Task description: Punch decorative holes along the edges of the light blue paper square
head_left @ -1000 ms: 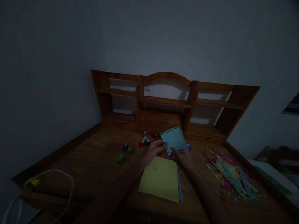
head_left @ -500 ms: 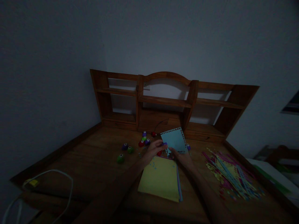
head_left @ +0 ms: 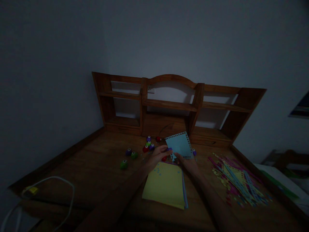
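A light blue paper sheet (head_left: 179, 145), with small holes punched along its edges, is held up at its lower left by my right hand (head_left: 187, 162), whose fingers are closed on it. My left hand (head_left: 158, 154) is closed around a small purple craft punch (head_left: 168, 149) at the sheet's left side. Whether the punch's slot is over the paper is too dark to tell. Just below the hands, a red punch (head_left: 164, 158) lies on the desk. Nearer to me lies a stack of coloured paper, yellow sheet (head_left: 164, 187) on top, with tiny blue paper bits on it.
Several punches in purple, green and red stand left of my hands, the nearest a green punch (head_left: 124, 164). A purple punch (head_left: 194, 151) sits right of the sheet. Coloured paper strips (head_left: 238, 180) lie heaped at right. A white cable (head_left: 72, 196) loops at left; a wooden shelf (head_left: 169, 103) stands behind.
Both hands, the purple punch and the blue sheet keep nearly the same position. The whole view has shifted very slightly.
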Demonstrator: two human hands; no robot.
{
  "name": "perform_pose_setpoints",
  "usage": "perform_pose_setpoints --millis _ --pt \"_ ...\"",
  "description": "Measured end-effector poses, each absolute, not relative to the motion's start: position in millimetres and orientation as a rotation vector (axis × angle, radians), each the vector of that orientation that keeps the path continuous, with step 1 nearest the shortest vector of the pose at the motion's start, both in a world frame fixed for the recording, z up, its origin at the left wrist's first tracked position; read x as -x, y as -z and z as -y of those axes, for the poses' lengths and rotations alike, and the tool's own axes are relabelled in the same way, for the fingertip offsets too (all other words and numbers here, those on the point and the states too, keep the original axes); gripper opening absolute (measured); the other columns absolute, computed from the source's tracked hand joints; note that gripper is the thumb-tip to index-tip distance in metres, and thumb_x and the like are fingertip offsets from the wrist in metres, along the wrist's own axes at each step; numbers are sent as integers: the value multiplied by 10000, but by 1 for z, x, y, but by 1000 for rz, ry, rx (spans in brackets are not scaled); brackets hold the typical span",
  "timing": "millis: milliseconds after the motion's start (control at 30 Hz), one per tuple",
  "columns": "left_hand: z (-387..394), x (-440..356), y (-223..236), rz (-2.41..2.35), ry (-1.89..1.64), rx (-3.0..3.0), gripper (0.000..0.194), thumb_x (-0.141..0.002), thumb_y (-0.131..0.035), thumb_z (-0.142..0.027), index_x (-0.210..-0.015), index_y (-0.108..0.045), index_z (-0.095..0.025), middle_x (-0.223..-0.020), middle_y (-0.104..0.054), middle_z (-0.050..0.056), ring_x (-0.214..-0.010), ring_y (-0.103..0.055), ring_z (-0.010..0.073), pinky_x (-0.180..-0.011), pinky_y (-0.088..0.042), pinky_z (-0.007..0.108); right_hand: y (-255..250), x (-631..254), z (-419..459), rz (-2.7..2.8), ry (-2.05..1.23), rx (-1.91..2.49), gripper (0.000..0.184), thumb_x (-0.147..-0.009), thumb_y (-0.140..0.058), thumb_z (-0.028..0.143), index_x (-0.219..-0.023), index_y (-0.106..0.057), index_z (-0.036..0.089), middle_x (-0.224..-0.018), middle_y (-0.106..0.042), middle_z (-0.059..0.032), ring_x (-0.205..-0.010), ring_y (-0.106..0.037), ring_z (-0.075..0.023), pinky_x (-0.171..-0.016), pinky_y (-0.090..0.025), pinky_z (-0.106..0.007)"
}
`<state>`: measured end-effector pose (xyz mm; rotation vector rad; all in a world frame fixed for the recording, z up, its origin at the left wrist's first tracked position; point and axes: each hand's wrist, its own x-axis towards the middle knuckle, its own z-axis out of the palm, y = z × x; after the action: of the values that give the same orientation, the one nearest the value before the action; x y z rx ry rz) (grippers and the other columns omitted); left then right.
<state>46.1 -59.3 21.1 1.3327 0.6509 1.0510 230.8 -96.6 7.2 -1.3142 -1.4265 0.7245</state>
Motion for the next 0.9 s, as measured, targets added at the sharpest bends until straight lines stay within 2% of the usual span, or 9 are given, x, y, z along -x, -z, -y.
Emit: perform_pose_setpoints --millis 167,400,633,800,900 --pt "56 -48 -18 -635 -1067 -1312 269 -672 -776 -341 -883 -697 -194 -989 -702 87 -945 -621 243 -855 -451 353 -8 -230 97 1419 -755 1306 355 -761 -624 544 -718 -602 192 -636 -659 -36 -575 -598 -189 -574 -477 -299" --pt "53 -46 -15 -575 -1045 -1326 274 -673 -772 -364 -877 -694 -199 -961 -697 85 -883 -636 243 -796 -463 353 0 -231 94 1362 -727 1295 369 -725 -672 530 -836 -627 181 -692 -685 -46 -590 -610 -200 -566 -496 -313" --pt "51 -48 -13 -623 -1063 -1300 280 -643 -791 -336 -846 -683 -176 -954 -688 111 -865 -630 249 -804 -466 386 -1 -230 95 1363 -683 1296 450 -715 -683 522 -987 -630 168 -862 -722 -82 -713 -648 -219 -640 -511 -324" --pt "49 -50 -9 -623 -1055 -1308 269 -648 -778 -354 -823 -675 -178 -911 -687 99 -796 -637 233 -751 -485 373 -5 -225 101 1378 -748 1322 389 -710 -671 558 -746 -623 174 -648 -677 -51 -560 -597 -197 -534 -475 -300" --pt "47 -51 -7 -637 -1063 -1309 293 -625 -797 -369 -812 -676 -180 -879 -688 89 -752 -634 221 -704 -496 360 -10 -223 104 1380 -760 1335 398 -698 -675 567 -720 -610 175 -613 -659 -39 -530 -584 -193 -511 -463 -295"
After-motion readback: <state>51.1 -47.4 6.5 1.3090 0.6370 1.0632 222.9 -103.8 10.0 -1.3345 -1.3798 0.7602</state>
